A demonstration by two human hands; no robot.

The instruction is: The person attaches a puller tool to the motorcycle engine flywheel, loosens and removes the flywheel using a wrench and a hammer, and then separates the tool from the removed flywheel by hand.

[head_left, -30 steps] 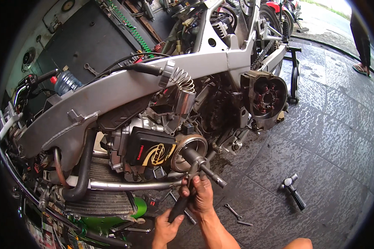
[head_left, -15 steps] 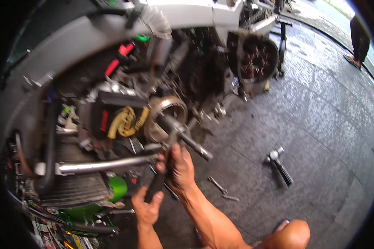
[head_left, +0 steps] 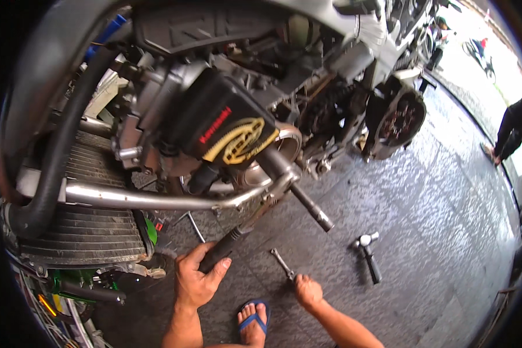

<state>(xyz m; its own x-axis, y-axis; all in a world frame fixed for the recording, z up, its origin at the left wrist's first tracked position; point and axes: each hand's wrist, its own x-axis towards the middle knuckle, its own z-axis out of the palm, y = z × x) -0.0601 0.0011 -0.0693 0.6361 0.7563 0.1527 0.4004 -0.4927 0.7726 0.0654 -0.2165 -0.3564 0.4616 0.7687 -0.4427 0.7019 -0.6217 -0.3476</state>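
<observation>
My left hand [head_left: 200, 272] grips the black handle [head_left: 217, 255] of a long tool, whose metal head meets a cylindrical socket [head_left: 275, 165] at the round engine housing [head_left: 293, 142]. A steel bar [head_left: 313, 207] sticks out crosswise from that socket toward the lower right. My right hand [head_left: 308, 292] is down near the floor with its fingers curled on the lower end of a small steel wrench [head_left: 281, 261]. Beside it to the right lies a hammer [head_left: 368, 255] with a black handle.
The motorcycle's radiator [head_left: 87, 226] and curved tube [head_left: 122, 197] fill the left. An opened engine cover [head_left: 394, 122] hangs at upper right. A sandaled foot [head_left: 252, 325] is between my arms. A person's leg [head_left: 507, 133] stands at right, near the bright doorway [head_left: 470, 35].
My right hand has left the long tool and moved down and right to the small wrench. My left hand still holds the handle. The view has turned and shifted.
</observation>
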